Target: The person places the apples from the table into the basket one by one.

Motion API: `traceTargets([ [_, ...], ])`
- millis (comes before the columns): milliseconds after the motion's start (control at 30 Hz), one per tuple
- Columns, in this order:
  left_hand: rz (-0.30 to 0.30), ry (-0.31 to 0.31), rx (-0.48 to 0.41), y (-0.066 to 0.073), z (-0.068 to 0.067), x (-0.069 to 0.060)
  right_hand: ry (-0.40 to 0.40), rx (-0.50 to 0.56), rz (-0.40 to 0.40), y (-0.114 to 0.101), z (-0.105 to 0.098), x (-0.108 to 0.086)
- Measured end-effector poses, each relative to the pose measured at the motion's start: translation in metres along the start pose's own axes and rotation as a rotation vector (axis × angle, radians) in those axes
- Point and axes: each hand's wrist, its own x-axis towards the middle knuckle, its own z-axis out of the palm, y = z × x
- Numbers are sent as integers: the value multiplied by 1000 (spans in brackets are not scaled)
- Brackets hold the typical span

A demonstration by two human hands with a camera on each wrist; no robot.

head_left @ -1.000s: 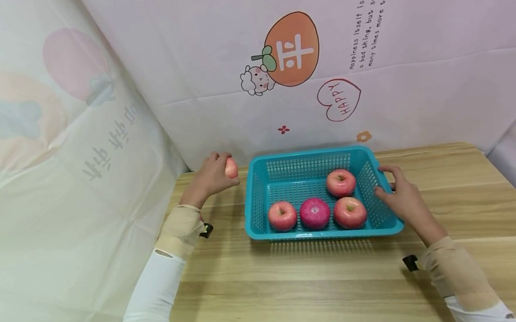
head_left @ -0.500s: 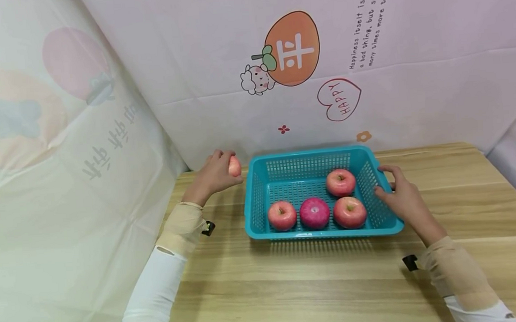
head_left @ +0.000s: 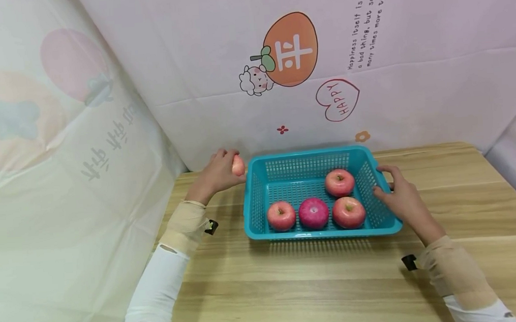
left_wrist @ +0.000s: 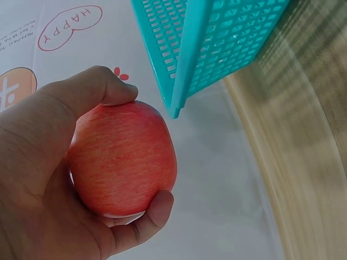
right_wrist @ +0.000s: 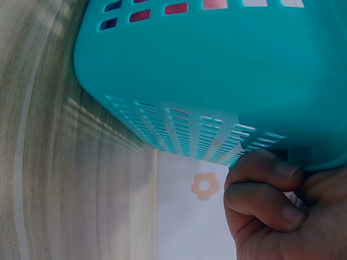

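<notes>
The left hand (head_left: 220,174) holds a red apple (head_left: 238,165) just off the basket's left rim; in the left wrist view, thumb and fingers wrap round that apple (left_wrist: 123,158). A blue-green basket (head_left: 314,235) stands on the table, with several fruits inside: an apple (head_left: 281,216) at front left, a deep pink fruit (head_left: 313,213) beside it, an apple (head_left: 349,213) at front right and another apple (head_left: 339,182) behind that one. At the basket's right end, the right hand (head_left: 404,199) grips the rim. Curled fingers of the right hand (right_wrist: 271,208) show below the basket wall (right_wrist: 200,65).
The wooden table (head_left: 319,290) extends in front of the basket and to its right. Behind it hangs a white printed cloth (head_left: 210,109), close to the basket's back rim, and another pale cloth (head_left: 67,231) borders the left side.
The left hand has moved a little to the right with its apple, closer to the basket's left rim. The right hand and the basket have stayed in place.
</notes>
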Motion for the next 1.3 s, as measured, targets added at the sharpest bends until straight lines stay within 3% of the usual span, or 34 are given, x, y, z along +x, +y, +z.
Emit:
traceTargets([
  [1300, 31, -11, -5, 17, 4, 11, 19, 5, -18, 2, 0, 1],
])
